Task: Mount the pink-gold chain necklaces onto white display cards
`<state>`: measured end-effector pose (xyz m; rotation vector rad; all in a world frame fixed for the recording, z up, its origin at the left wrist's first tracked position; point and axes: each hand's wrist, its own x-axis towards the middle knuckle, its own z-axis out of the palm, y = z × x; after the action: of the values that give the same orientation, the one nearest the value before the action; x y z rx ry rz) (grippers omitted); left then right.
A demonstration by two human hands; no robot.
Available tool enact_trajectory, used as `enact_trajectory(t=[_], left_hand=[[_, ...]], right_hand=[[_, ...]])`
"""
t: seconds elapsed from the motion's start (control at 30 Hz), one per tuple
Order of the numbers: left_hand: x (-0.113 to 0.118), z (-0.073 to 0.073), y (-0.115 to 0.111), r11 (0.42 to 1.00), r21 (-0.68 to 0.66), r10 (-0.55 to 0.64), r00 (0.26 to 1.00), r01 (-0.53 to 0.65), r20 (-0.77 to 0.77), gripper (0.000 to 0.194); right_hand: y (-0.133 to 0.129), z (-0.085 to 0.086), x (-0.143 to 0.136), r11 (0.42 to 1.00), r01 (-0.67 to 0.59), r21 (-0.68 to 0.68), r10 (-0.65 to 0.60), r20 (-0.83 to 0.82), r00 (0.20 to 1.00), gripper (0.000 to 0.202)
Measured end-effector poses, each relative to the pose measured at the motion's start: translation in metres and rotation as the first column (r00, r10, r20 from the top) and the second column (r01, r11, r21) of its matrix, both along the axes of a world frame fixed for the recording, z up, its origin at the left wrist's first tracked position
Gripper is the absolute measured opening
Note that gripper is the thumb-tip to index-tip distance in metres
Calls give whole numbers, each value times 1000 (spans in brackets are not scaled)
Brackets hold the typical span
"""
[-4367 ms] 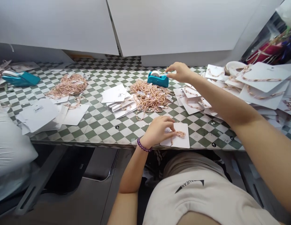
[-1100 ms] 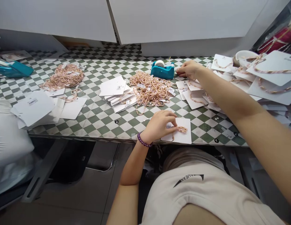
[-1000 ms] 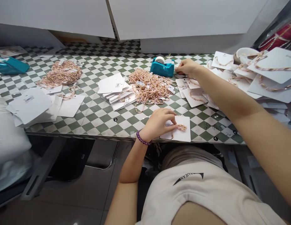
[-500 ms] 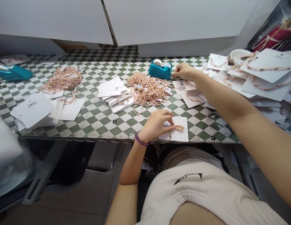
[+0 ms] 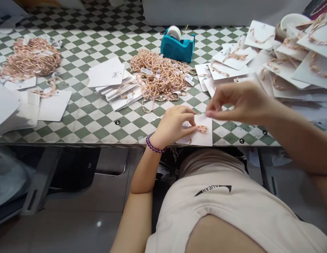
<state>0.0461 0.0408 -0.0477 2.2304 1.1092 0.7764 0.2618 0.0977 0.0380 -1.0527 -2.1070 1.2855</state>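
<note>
A white card [image 5: 205, 138] lies flat at the table's front edge, with a pink and gold beaded strand [image 5: 202, 129] bunched on it. My left hand [image 5: 175, 123], wearing a purple bead bracelet, pinches the strand and presses it against the card; part of both is hidden under the fingers. Just above the card's upper right corner is my right hand [image 5: 232, 102], slightly blurred, thumb and forefinger pinched together. Between those fingertips is a small piece of tape, barely visible. A teal tape dispenser [image 5: 176, 47] stands behind the card, beyond the bead pile.
A heap of loose beaded strands [image 5: 163, 77] lies mid-table, beside a stack of white cards [image 5: 107, 73]. Carded strands [image 5: 292, 70] pile up at the right, near a white tape roll [image 5: 294, 21]. Another bead heap [image 5: 34, 58] and cards [image 5: 54, 105] are at the left.
My right hand has come from the tape dispenser's cutting end toward the card in front of me. My left hand stays on the strand. The view has tilted down and closer.
</note>
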Motion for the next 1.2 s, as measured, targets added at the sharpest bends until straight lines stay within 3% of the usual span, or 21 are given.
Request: enact_trajectory(t=[0.1,0.27,0.73,1.1,1.2], left_hand=[[0,1,-1,1000,1,7,1000,-7,-11,14],[0,2,0,999,-27,19,999,-20,-46,13],[0,2,1,1000,-6,-5,999,5,-47,13],[0,-1,2,1000,13,5,1000,-5,-21,21],[-1,-1,2,1000,7,5,1000,-5,-26,21]], right_hand=[[-37,-18,2,979,-168,116,155,116,981,19],[-41,-39,-4,956,-228,187,172,274,946,12],[-49,-47,-12,868,-280,410,118,378,918,14],[-60,-58,-9,622,-458,635,142,484,864,18],[-59,-59,-7,519,-507,688,137,518,844,21]])
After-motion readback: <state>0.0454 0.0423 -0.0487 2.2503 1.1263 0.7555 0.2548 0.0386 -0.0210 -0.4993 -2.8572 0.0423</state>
